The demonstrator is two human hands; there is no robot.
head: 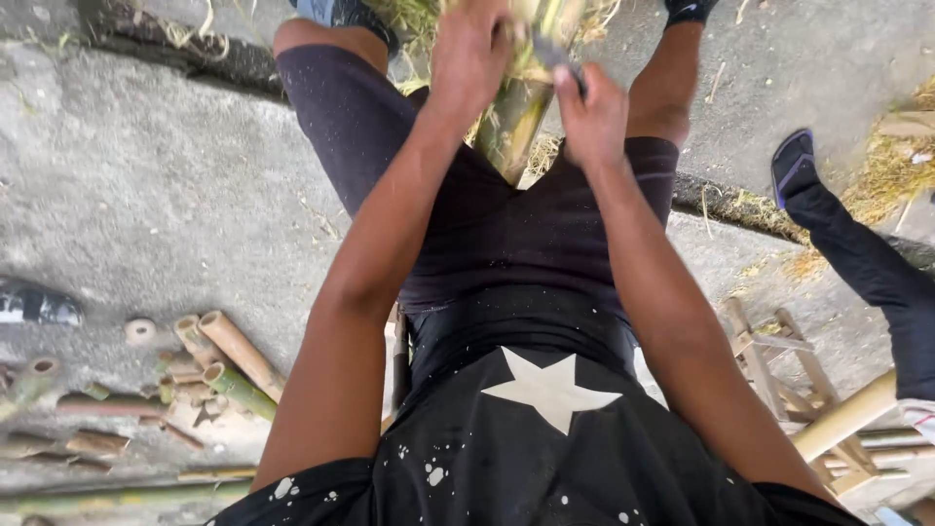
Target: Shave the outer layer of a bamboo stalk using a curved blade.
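Note:
A thick green-yellow bamboo stalk (513,122) stands tilted between my thighs, its lower end resting on my dark shorts. My left hand (470,54) is wrapped around the upper part of the stalk near the top edge of the view. My right hand (589,117) grips a dark blade or tool handle (557,56) pressed against the stalk's right side. Pale shavings and dry fibres lie around the stalk's top.
Several cut bamboo pieces (219,365) lie on the concrete at lower left. Another person's dark-trousered leg and sandal (857,244) reach in at right. A small wooden frame (779,365) and a long bamboo pole (845,417) sit at lower right.

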